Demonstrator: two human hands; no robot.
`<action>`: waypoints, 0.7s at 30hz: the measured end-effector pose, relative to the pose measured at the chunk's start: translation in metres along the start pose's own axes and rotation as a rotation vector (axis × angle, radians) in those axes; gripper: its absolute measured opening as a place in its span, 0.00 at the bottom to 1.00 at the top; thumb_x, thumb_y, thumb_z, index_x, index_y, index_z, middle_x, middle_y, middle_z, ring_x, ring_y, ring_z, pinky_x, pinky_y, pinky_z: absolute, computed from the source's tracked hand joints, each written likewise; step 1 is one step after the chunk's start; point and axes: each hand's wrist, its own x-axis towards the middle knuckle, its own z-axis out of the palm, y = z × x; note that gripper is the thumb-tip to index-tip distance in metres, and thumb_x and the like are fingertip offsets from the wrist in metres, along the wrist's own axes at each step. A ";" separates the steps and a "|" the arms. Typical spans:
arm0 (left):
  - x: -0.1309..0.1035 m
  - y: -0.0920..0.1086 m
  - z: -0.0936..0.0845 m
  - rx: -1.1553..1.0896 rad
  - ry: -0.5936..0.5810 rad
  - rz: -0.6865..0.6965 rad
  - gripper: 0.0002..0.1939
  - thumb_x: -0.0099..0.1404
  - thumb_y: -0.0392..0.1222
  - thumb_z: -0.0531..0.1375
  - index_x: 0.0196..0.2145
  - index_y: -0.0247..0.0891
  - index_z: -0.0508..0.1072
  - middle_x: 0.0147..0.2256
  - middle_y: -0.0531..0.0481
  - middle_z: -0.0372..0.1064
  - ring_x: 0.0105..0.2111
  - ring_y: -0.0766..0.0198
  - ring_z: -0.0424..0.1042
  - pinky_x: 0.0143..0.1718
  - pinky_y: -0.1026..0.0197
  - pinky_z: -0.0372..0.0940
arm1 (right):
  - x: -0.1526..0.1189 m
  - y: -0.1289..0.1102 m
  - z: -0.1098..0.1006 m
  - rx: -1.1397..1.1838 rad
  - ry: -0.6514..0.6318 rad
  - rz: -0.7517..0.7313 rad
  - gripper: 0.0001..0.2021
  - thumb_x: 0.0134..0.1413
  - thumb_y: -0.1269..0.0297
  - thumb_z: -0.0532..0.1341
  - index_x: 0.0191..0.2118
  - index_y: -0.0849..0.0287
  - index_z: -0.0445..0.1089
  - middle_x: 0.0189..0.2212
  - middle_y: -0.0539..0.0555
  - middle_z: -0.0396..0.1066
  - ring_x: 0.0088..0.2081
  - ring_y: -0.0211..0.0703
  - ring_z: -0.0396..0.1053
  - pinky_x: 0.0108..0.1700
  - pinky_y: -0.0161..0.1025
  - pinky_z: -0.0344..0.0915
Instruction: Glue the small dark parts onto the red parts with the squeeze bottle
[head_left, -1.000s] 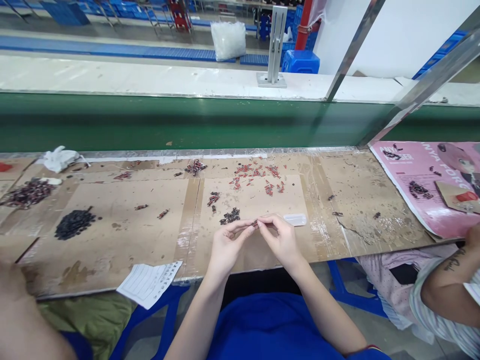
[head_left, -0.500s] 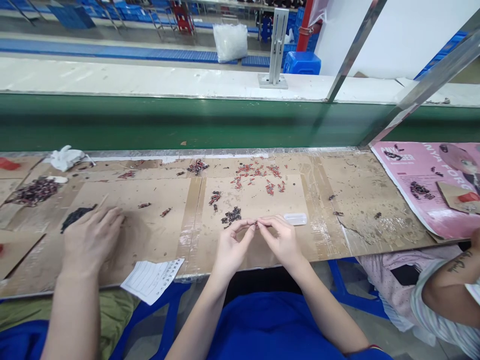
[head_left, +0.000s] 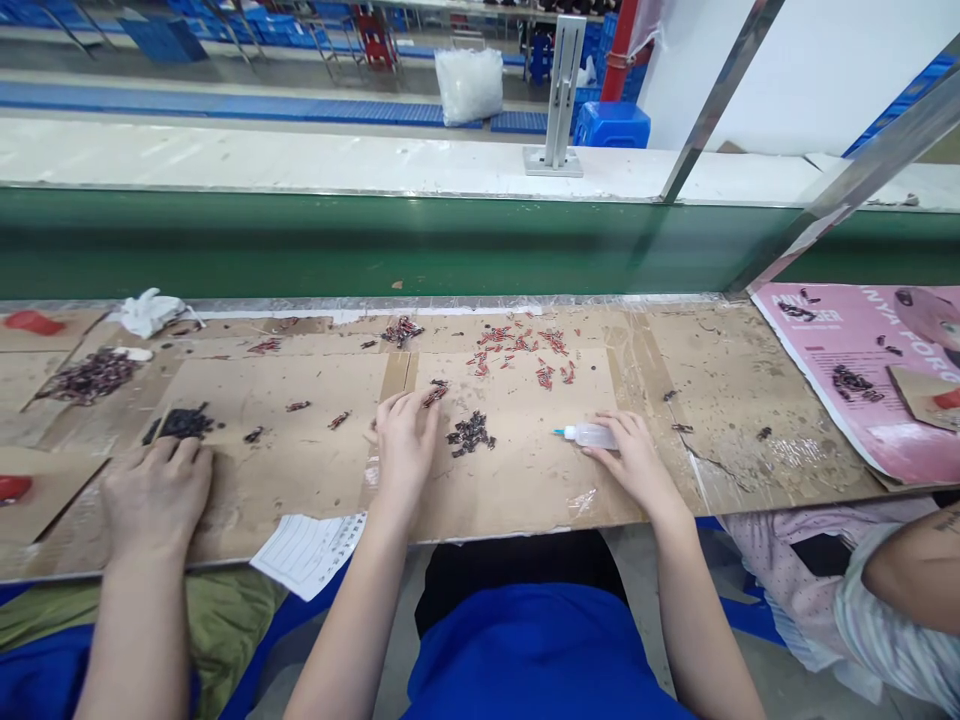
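My left hand [head_left: 405, 435] is at the small red-and-black parts [head_left: 436, 392] on the cardboard. Its fingers are curled together against them; whatever lies between the fingertips is hidden. In my right hand [head_left: 634, 455] is a small clear squeeze bottle [head_left: 591, 435], lying on its side with a teal needle tip pointing left. Between the two hands sits a pile of small black pieces [head_left: 471, 433]. Beyond it, many small red pieces [head_left: 521, 345] are scattered.
Cardboard [head_left: 525, 490] covers the bench, backed by a green panel [head_left: 300, 245]. On the left, a co-worker's hand [head_left: 161, 490] rests beside a black pile [head_left: 187, 422]. A paper slip [head_left: 307, 555] overhangs the front edge. A pink poster [head_left: 847, 400] lies at right, near another person's arm.
My hands have moved apart from where their fingertips met. The left went left to the red-and-black parts; the right went right and took hold of the squeeze bottle. The co-worker's hand shifted slightly.
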 end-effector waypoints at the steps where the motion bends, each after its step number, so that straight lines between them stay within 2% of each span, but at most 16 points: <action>1: -0.003 0.004 0.001 0.020 -0.018 0.026 0.12 0.65 0.44 0.55 0.42 0.43 0.76 0.44 0.43 0.76 0.51 0.48 0.66 0.53 0.42 0.52 | 0.000 -0.003 0.000 0.047 0.023 0.027 0.14 0.54 0.55 0.63 0.45 0.54 0.73 0.44 0.59 0.74 0.50 0.56 0.68 0.52 0.56 0.66; 6: -0.027 0.018 0.015 0.071 -0.231 0.174 0.08 0.63 0.44 0.58 0.32 0.45 0.78 0.39 0.45 0.76 0.49 0.48 0.66 0.52 0.43 0.51 | -0.004 -0.021 0.000 0.418 0.124 0.244 0.18 0.46 0.50 0.67 0.40 0.56 0.75 0.37 0.57 0.78 0.37 0.51 0.74 0.40 0.47 0.70; 10: -0.043 0.018 0.023 0.098 -0.224 0.163 0.09 0.63 0.46 0.57 0.30 0.46 0.77 0.39 0.44 0.75 0.52 0.44 0.62 0.52 0.39 0.49 | -0.010 -0.027 0.004 0.727 0.272 0.359 0.15 0.39 0.52 0.70 0.32 0.57 0.75 0.30 0.55 0.78 0.32 0.47 0.74 0.35 0.42 0.69; 14: -0.049 0.017 0.027 0.109 -0.256 0.128 0.07 0.63 0.45 0.57 0.30 0.49 0.75 0.37 0.47 0.73 0.52 0.45 0.62 0.54 0.39 0.50 | -0.010 -0.031 0.017 0.994 0.371 0.497 0.17 0.34 0.52 0.71 0.28 0.58 0.75 0.26 0.53 0.76 0.28 0.43 0.71 0.30 0.38 0.66; 18: -0.051 0.018 0.030 0.078 -0.317 0.108 0.06 0.62 0.45 0.57 0.31 0.50 0.74 0.35 0.47 0.73 0.52 0.46 0.62 0.55 0.41 0.52 | -0.001 -0.046 0.031 0.991 0.336 0.509 0.16 0.38 0.51 0.69 0.22 0.59 0.71 0.18 0.49 0.70 0.20 0.36 0.63 0.24 0.35 0.59; 21: -0.051 0.018 0.033 0.021 -0.323 0.105 0.05 0.61 0.45 0.58 0.30 0.51 0.74 0.34 0.47 0.74 0.51 0.46 0.63 0.55 0.40 0.53 | 0.006 -0.059 0.040 0.924 0.293 0.463 0.15 0.41 0.53 0.67 0.20 0.59 0.70 0.17 0.49 0.68 0.21 0.38 0.64 0.26 0.36 0.62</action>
